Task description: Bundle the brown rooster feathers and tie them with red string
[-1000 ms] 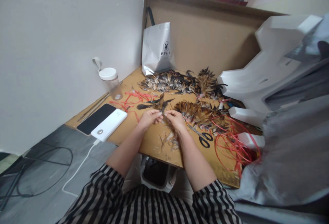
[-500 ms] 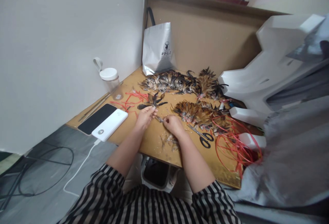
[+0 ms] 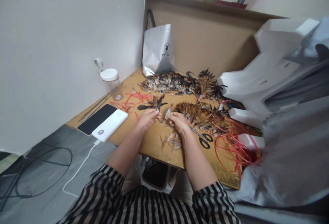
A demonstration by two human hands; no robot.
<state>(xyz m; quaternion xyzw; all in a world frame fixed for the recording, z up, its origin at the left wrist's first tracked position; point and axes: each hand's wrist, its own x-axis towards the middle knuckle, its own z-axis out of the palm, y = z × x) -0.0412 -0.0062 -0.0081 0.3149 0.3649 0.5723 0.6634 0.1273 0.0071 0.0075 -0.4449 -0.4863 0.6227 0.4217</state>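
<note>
Surface: a low brown table [image 3: 151, 141] stands in a corner, with a white wall [image 3: 64, 46] on the left and a cardboard sheet [image 3: 205, 42] behind.
Left hand: the left hand [image 3: 148, 117] is closed, and its fingertips pinch the lower end of a bunch [image 3: 157, 101] of dark feathers.
Bunch: it stands up and away from the left fingers, with its tips fanned over the table, just beside the red strings [image 3: 136, 97].
Right hand: the right hand [image 3: 178, 120] is near the left one, and its fingers are narrow and pinched on a small pale bit [image 3: 168, 112]. The bit is too small to say what it is.
Gap: the two sets of fingertips are close but apart, and the bunch lies on the left side of the gap.
Under the hands: loose feather scraps [image 3: 173, 138] lie on the table.
Right of the hands: scissors [image 3: 203, 138] lie flat, near a heap of feathers [image 3: 200, 114].
Far side: a row of more feathers [image 3: 180, 82] lies before a white bag [image 3: 158, 49].
Left edge: a power bank [image 3: 110, 125] and a phone [image 3: 96, 118] lie side by side, and a jar [image 3: 111, 82] stands behind them.
</note>
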